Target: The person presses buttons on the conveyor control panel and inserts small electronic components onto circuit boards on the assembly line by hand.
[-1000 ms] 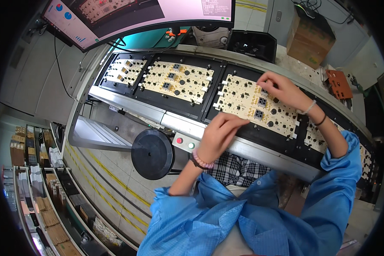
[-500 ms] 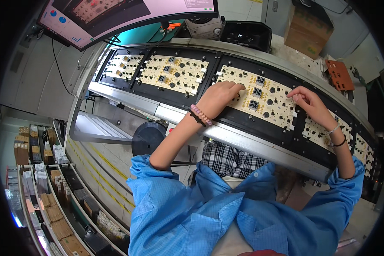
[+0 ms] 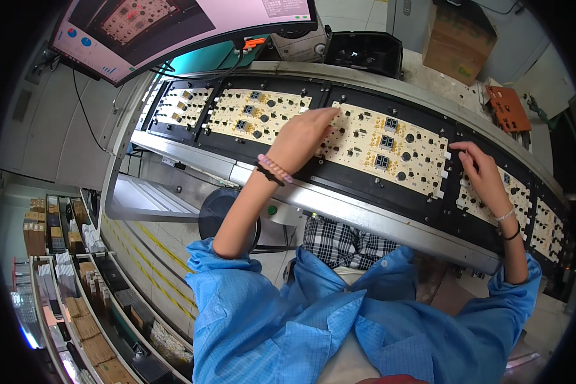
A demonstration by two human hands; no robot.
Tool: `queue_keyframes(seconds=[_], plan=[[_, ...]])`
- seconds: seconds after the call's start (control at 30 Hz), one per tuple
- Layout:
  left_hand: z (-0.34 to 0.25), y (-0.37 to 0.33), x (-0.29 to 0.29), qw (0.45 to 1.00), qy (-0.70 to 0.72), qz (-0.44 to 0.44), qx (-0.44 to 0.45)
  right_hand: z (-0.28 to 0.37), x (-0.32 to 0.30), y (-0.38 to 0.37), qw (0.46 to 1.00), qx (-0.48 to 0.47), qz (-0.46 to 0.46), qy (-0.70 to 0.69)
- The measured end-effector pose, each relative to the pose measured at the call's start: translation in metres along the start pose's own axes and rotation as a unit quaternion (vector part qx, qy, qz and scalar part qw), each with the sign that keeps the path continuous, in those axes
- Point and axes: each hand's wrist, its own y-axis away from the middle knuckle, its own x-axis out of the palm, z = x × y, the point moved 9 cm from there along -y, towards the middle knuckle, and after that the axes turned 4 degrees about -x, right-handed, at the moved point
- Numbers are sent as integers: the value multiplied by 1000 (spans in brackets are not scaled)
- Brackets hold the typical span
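Observation:
A cream circuit board (image 3: 371, 118) with square dark display blocks and small round black parts lies in a black carrier frame (image 3: 416, 105) on the conveyor line in front of me. My left hand (image 3: 303, 137) is over this board's left end, its fingers stretched out toward the upper left corner. Its underside is hidden, and I cannot tell whether the fingertips touch the board. Just off the board's right edge is my right hand (image 3: 483, 174), index finger extended and thumb apart, with nothing visible between them.
More populated boards sit in frames to the left (image 3: 259, 115) and right (image 3: 493, 198). A metal rail (image 3: 339, 192) runs along the near side. At the back stand a monitor (image 3: 173, 32), a black bin (image 3: 365, 54) and a cardboard box (image 3: 459, 41). Stocked shelves (image 3: 83, 320) stand lower left.
My left hand has moved left from the board's inner area to its left end, uncovering small parts there. My right hand has shifted slightly right and down, off the board's right edge.

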Motion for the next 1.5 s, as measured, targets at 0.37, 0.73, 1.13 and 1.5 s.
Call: queue_keyframes(seconds=[0.37,0.73,1.13,1.5], plan=[[9,7,19,991,-133,22,6,14,27,14,949,-95,-12,302],[-2,36,18,986,-150,68,4,26,21,39,963,-97,17,249],[-11,61,16,984,-153,93,-10,40,27,52,964,-63,55,253],[-17,72,9,984,-151,96,-22,53,47,43,923,-96,126,350]])
